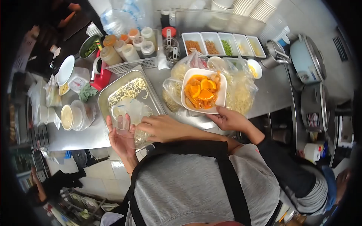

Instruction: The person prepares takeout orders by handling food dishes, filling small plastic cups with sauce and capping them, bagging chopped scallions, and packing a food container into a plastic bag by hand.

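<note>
My left hand (123, 141) holds a small clear plastic cup (122, 123) upright between thumb and fingers, over the near edge of a metal tray (154, 95). Right beside it, my right hand (164, 127) reaches across with its fingers curled; anything in them is hidden. Pale noodles (132, 90) lie in the tray, and a clear plastic bag (132, 107) rests there behind my hands. To the right, a co-worker's hand (230, 119) grips a white square bowl (186, 104) of food topped with orange slices (205, 94).
Bags of noodles (241, 94) surround the bowl. White containers of toppings (227, 47) line the back. A basket (132, 64) of sauce bottles stands behind the tray. Tubs (67, 117) sit at left, cookers (307, 58) at right. The co-worker's arm comes close on my right.
</note>
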Tool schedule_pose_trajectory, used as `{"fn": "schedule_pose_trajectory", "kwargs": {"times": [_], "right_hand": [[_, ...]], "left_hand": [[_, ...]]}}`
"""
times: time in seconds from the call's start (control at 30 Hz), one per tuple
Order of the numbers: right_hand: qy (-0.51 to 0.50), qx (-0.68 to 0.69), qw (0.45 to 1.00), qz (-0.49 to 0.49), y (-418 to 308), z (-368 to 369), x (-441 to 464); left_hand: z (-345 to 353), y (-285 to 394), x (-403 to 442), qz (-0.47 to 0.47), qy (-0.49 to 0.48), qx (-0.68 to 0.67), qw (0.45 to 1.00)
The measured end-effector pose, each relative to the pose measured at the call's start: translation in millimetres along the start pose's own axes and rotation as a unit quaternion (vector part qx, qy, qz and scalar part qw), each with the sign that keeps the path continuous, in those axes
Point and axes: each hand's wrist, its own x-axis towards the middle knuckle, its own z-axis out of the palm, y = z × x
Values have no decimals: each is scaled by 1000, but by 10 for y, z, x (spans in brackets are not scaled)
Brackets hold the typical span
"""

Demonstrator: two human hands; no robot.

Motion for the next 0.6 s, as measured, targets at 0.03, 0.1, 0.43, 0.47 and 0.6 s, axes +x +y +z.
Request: {"fn": "schedule_pose_trajectory", "kwargs": {"times": [0.03,0.1,0.43,0.47,0.6], "right_hand": [[23,3,999,-22,-16,32,-17],[68,11,997,-31,-73,24,-44],[271,18,961,45,-607,-466,-568],[292,17,955,48,-660,-499,-651],[345,-23,936,70,-811,-561,-941]], "left_hand": [[-24,55,46,-6,4,39,999],[-56,174,167,-61,34,131,989],[863,-644,1338,17,-369,665,649],[980,-762,1527,80,-406,693,590],[1262,-1191,1993,-18,-536,726,431]]}}
